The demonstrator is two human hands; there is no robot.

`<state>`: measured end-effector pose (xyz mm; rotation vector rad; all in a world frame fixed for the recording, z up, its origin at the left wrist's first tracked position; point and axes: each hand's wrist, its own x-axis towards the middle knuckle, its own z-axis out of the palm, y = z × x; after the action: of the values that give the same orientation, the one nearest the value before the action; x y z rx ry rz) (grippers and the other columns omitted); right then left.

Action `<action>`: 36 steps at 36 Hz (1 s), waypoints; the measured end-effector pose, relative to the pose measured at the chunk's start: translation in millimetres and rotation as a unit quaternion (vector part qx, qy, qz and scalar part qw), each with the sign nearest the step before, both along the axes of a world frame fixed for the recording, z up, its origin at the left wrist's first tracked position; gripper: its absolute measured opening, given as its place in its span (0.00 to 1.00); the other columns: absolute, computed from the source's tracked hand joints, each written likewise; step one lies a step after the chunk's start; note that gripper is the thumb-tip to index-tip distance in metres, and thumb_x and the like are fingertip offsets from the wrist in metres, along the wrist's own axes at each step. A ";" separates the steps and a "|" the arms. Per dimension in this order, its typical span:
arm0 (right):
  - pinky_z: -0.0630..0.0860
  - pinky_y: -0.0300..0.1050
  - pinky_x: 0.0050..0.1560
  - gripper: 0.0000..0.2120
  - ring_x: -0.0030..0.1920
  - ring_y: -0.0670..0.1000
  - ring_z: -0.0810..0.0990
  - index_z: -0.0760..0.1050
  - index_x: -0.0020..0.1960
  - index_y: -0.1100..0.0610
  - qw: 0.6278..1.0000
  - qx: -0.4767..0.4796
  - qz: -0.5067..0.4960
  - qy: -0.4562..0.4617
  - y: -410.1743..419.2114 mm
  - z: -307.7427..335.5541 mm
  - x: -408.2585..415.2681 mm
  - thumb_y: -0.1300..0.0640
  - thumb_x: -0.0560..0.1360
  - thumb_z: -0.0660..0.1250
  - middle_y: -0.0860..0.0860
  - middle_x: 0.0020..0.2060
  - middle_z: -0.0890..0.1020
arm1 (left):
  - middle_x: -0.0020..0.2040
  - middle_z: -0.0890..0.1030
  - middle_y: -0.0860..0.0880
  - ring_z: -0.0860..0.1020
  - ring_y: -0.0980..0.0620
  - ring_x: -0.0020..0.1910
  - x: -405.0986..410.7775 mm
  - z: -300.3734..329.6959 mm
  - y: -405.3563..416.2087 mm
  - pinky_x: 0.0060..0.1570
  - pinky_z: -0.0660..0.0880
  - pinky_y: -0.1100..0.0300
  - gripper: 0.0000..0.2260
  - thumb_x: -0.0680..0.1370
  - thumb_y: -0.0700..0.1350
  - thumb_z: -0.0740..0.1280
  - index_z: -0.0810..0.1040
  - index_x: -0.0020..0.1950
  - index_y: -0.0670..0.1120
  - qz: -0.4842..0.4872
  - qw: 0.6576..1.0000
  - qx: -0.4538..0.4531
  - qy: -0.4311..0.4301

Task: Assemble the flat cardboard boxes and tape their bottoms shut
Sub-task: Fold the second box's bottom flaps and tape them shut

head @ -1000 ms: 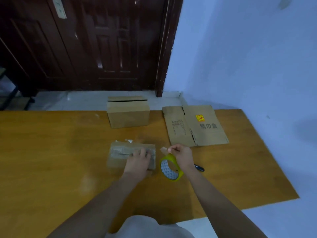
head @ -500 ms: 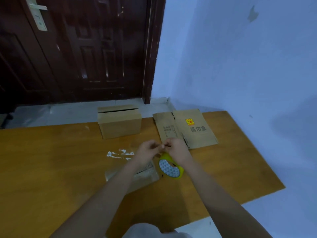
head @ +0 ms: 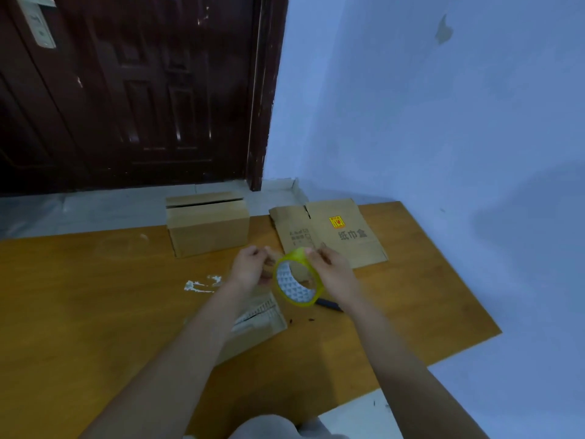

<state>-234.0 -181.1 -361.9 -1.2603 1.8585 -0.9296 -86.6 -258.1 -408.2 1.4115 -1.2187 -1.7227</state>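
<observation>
Both hands are raised above the desk [head: 95, 296]: the right hand [head: 330, 269] grasps the yellow tape roll [head: 297, 280], and the left hand [head: 250, 267] pinches at its edge, probably the loose end. It should pull slowly and straight over the box [head: 256, 324] lying under the forearms. That box is mostly hidden, and the tape end is too blurred to confirm.
</observation>
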 end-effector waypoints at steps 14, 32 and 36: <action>0.73 0.40 0.36 0.10 0.33 0.45 0.79 0.78 0.42 0.58 0.986 0.009 0.059 -0.158 25.6 2.0 13.2 0.55 0.79 0.63 0.46 0.32 0.80 | 0.28 0.70 0.44 0.69 0.47 0.28 -8.5 13.9 -29.9 0.35 0.67 0.57 0.18 0.81 0.42 0.61 0.69 0.30 0.42 -0.108 0.968 -0.079 -0.213; 0.74 0.39 0.47 0.12 0.42 0.43 0.81 0.81 0.45 0.50 0.967 0.170 0.079 -0.173 76.2 -19.9 7.3 0.42 0.70 0.68 0.44 0.39 0.83 | 0.42 0.73 0.45 0.72 0.47 0.43 10.2 -12.7 -24.8 0.41 0.67 0.56 0.13 0.82 0.48 0.57 0.69 0.41 0.43 -0.190 0.897 -0.164 -0.363; 0.72 0.48 0.54 0.37 0.52 0.54 0.78 0.75 0.58 0.67 0.971 0.157 0.049 -0.173 73.7 -17.6 19.9 0.35 0.67 0.70 0.63 0.49 0.77 | 0.44 0.75 0.43 0.74 0.44 0.44 -1.0 -14.3 -21.0 0.39 0.66 0.56 0.14 0.83 0.49 0.55 0.70 0.43 0.41 -0.188 0.880 -0.195 -0.390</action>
<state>-214.1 -107.3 -379.5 -0.9230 1.5777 -0.7147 -87.6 -279.1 -422.5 1.7399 -2.2507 -0.9956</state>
